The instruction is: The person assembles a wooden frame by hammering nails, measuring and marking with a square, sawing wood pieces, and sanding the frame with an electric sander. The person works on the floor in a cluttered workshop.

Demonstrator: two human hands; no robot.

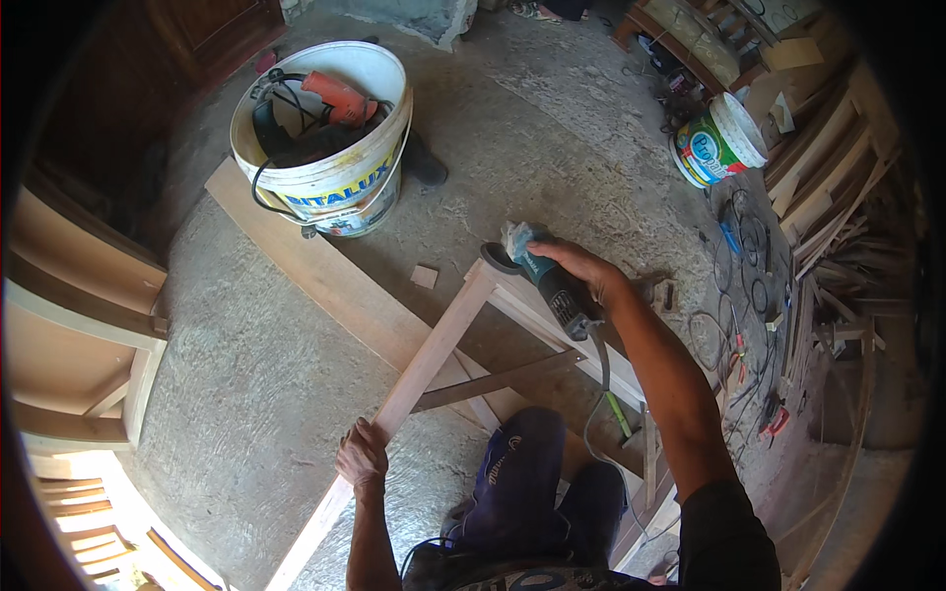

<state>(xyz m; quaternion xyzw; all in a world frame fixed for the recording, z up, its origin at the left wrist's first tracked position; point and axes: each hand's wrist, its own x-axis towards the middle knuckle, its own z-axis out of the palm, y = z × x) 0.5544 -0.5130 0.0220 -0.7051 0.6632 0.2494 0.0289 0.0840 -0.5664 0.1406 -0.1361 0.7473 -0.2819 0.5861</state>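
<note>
My right hand [583, 268] is wrapped round a teal and black angle grinder [558, 294], whose cord trails down toward my legs. The grinder's dark disc [501, 258] meets the far corner of a pale wooden frame [434, 357]; whether it spins cannot be told. Something whitish and crumpled, like plastic or cloth, covers the grinder's head. Lower down on the frame's left rail, my left hand [362, 453] grips the wood with fingers curled round it. A darker wooden strip [498, 380] runs crosswise between the frame's sides, just beyond my knees.
Far left, a big white bucket [345, 202] holds a red power tool [338, 98] and cables. Under it lies a long plank [296, 266]. A green-handled tool [619, 415] rests right of my knees. Cables [754, 246], a smaller bucket [698, 156] and stacked wood [823, 148] line the right.
</note>
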